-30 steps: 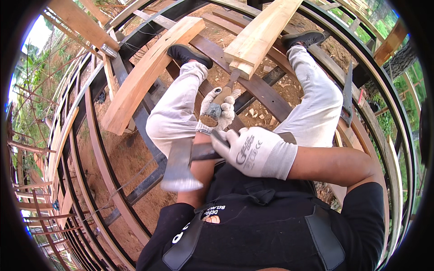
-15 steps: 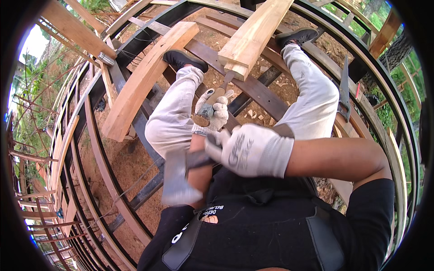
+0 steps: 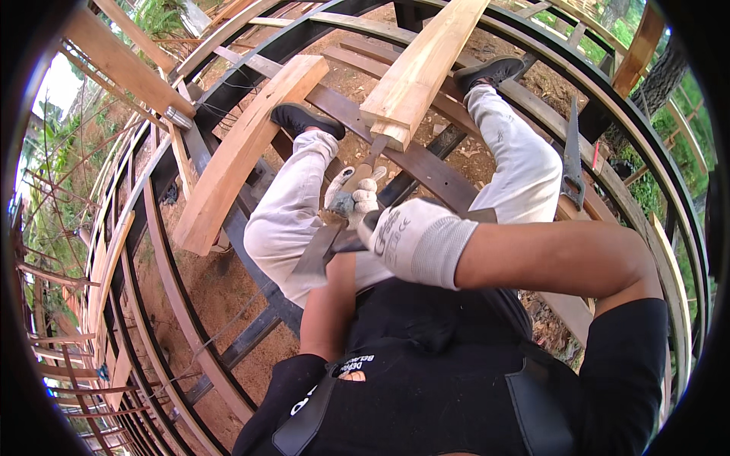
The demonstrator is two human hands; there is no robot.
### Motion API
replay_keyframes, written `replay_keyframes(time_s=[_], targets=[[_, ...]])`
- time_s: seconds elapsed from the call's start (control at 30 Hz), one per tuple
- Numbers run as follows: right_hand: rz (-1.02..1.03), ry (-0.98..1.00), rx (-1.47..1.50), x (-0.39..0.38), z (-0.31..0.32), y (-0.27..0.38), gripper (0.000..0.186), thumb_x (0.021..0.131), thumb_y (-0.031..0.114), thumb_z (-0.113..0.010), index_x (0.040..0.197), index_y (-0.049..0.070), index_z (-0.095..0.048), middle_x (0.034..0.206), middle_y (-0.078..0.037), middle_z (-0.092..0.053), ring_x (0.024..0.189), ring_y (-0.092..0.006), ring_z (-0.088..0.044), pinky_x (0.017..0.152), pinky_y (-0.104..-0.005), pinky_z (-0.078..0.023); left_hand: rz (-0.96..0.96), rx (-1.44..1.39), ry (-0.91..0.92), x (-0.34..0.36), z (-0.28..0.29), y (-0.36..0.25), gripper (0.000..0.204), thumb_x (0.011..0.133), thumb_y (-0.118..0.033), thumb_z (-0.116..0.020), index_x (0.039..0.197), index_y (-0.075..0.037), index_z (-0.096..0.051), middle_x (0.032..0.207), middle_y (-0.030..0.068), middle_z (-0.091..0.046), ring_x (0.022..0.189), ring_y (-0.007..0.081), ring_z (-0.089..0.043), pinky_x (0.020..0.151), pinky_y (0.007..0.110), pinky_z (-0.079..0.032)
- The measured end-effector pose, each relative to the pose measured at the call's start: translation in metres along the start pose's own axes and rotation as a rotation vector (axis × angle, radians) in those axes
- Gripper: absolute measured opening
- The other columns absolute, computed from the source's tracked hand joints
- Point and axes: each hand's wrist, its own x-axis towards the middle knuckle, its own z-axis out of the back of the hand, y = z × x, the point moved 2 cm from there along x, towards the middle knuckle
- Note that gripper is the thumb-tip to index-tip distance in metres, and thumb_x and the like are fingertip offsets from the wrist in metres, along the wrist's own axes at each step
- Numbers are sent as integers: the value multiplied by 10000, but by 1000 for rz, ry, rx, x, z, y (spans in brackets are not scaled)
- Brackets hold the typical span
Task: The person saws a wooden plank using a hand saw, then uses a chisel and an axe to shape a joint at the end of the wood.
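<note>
In a grey-white glove, my left hand [image 3: 365, 199] is closed around the handle of a chisel [image 3: 357, 179]. The chisel's blade meets the stepped near end of a thick pale timber beam [image 3: 423, 74], which lies between my legs. My right hand [image 3: 420, 242], in a white glove with a grey cuff, grips a hatchet [image 3: 316, 254] by its handle. Its head is beside the butt of the chisel, close to my left hand; whether they touch I cannot tell. Part of my left hand is hidden behind the hatchet head.
Another squared timber [image 3: 242, 156] lies to the left, across dark metal framing. A handsaw [image 3: 572, 163] rests at the right, with a red pencil-like stick [image 3: 595, 155] near it. Curved rails [image 3: 163, 273] surround me above bare soil with wood chips. A tree trunk [image 3: 663, 83] stands far right.
My right hand has swung the hatchet forward, bringing its head from low over my lap up to the chisel's butt. The chisel stays at the beam's end. The view has shifted slightly.
</note>
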Motion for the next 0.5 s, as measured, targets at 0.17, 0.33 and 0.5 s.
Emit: replay_keyframes(time_s=[0.17, 0.33, 0.5], targets=[[181, -225, 149, -15, 7, 37, 382, 933, 180, -530, 1247, -38, -547, 824, -201, -694, 720, -300, -736, 573, -448, -573, -176, -183, 66, -7, -3, 24, 442, 1014, -405, -539, 1227, -26, -464, 895, 47, -579, 693, 163, -556, 602, 327, -462], [-15, -49, 62, 5, -13, -3, 380, 944, 171, -519, 1236, -73, -540, 840, -184, -702, 723, -313, -738, 578, -461, -572, -63, -64, 19, 3, -6, 10, 582, 1013, -410, -540, 1388, 15, -404, 889, 37, -584, 674, 165, -550, 611, 323, -465], [78, -59, 173, -5, -8, 23, 323, 953, 167, -506, 1195, -42, -557, 826, -193, -697, 743, -319, -742, 590, -444, -577, -128, -148, 70, -5, 7, 20, 630, 1013, -405, -542, 1441, 31, -383, 911, 40, -580, 692, 158, -524, 628, 323, -441]])
